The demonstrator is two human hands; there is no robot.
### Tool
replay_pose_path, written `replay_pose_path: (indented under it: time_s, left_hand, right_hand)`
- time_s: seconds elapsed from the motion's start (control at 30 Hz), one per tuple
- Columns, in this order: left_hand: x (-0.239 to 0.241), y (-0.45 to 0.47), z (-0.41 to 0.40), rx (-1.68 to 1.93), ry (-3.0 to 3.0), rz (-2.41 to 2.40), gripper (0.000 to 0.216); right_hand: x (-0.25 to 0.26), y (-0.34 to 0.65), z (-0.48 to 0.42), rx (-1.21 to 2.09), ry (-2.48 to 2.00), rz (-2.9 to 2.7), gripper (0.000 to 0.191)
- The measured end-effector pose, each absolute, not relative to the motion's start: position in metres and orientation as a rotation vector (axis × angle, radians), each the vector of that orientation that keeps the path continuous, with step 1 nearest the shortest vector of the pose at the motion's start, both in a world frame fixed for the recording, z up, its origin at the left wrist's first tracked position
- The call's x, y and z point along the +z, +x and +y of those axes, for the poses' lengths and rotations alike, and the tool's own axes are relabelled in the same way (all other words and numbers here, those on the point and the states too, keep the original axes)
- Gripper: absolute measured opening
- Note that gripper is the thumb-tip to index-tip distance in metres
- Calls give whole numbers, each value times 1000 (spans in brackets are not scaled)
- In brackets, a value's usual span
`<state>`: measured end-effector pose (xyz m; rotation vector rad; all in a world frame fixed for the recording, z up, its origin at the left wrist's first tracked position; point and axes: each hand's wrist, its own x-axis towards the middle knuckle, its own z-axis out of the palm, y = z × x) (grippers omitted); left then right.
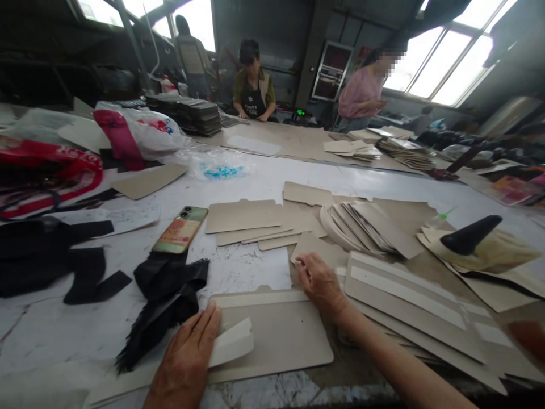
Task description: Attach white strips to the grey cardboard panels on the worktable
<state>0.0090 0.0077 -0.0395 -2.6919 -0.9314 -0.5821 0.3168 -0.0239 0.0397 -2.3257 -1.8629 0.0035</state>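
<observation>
A beige cardboard panel [281,335] with a small tab on its far edge lies in front of me, with a pale strip [264,297] along that edge. My left hand [187,355] rests flat on the panel's left end, fingers stretched out. From beside this hand a loose white strip [233,342] sticks out over the panel, its end raised. At the panel's far right corner is my right hand [317,281], its fingers curled and pinched together; what they hold, if anything, is hidden. Beneath my right forearm lies a stack of panels with white strips [409,295].
Several plain cardboard panels [244,217] and a fanned pile of curved pieces [366,227] lie farther back. A phone [181,229] and black fabric scraps [170,284] are left. A black-handled tool [470,234] lies right. Two people [255,94] [361,94] work beyond the table.
</observation>
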Motion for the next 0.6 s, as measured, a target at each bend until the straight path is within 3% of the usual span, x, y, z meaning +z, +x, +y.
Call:
replay_pose_path:
  time_s: [0.17,0.6]
  left_hand:
    - [-36,12,7,-612,-2674,-950,46]
    - [-16,22,-4,-640,-2693,-1060,47]
  right_hand:
    - [50,313,-57,116,-2644,-1766,32]
    - [45,306,-58,400,-2756,-1758,30]
